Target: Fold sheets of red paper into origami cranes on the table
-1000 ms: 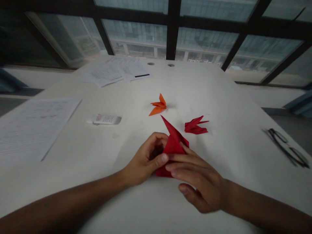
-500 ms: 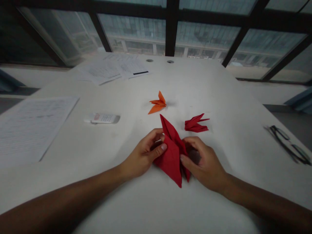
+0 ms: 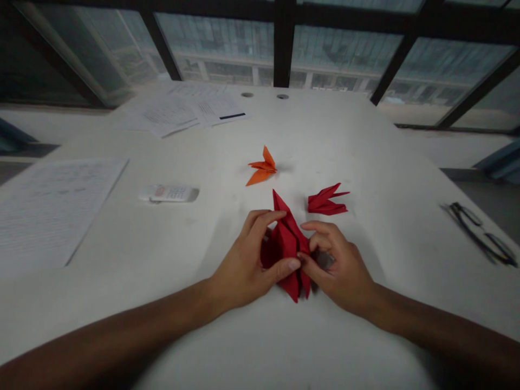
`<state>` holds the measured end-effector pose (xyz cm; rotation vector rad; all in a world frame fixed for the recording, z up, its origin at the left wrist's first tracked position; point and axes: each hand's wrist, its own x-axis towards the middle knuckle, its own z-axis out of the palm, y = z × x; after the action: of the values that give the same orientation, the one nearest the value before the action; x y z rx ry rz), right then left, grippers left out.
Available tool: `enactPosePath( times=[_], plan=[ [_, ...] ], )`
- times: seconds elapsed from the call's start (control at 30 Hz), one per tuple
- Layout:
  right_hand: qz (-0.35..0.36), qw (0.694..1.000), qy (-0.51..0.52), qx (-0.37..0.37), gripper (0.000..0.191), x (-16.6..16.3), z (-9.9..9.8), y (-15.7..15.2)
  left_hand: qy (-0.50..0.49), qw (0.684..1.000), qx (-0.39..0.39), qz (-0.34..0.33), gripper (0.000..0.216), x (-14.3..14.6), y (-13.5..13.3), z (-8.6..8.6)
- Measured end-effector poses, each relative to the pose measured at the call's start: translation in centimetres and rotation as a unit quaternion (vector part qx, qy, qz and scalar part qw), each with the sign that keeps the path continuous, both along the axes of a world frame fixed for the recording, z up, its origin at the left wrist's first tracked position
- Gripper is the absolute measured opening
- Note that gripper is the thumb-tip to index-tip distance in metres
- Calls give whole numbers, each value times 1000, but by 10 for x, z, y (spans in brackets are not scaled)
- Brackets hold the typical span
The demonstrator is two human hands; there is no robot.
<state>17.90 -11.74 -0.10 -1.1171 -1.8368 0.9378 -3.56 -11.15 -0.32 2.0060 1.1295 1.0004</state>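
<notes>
Between my two hands is a large folded red paper (image 3: pixel 287 241), with pointed ends at its top and bottom and a split down its middle. My left hand (image 3: pixel 254 257) grips its left side, index finger near the upper point and thumb across the front. My right hand (image 3: pixel 339 260) pinches the right edge between thumb and bent fingers. Just beyond lie a small red origami piece (image 3: pixel 327 201) with several points and an orange origami piece (image 3: pixel 263 167). The back of the held paper is hidden.
Everything lies on a white table (image 3: pixel 195 346). A white glue bottle (image 3: pixel 168 193) is on the left, near a printed sheet (image 3: pixel 60 211). More papers (image 3: pixel 174 111) lie at the back left. Black-framed glasses (image 3: pixel 483 233) rest at the right edge. Windows (image 3: pixel 219 54) stand behind.
My left thumb has moved right across the front of the red paper, and my left index finger has reached toward its top. The paper looks narrower, its left side pressed inward.
</notes>
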Motion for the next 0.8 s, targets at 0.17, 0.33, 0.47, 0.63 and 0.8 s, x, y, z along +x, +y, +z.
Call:
enactPosePath(
  times=[0.17, 0.33, 0.47, 0.63, 0.8],
  plan=[
    [11, 1000, -18, 12, 42, 3, 0, -2, 3, 999, -35, -2, 33, 1, 0, 4],
    [0, 1000, -13, 14, 29, 8, -2, 0, -4, 998, -66, 25, 23, 1, 2, 6],
    [-10, 999, -43, 31, 21, 7, -3, 4, -11, 997, -77, 28, 19, 1, 5, 4],
    [-50, 993, -97, 45, 37, 3, -4, 7, -58, 991, -119, 12, 33, 0, 5, -2],
    [-52, 980, -169, 92, 59, 1, -4, 5, -88, 989, -115, -26, 40, -1, 4, -5]
  ],
)
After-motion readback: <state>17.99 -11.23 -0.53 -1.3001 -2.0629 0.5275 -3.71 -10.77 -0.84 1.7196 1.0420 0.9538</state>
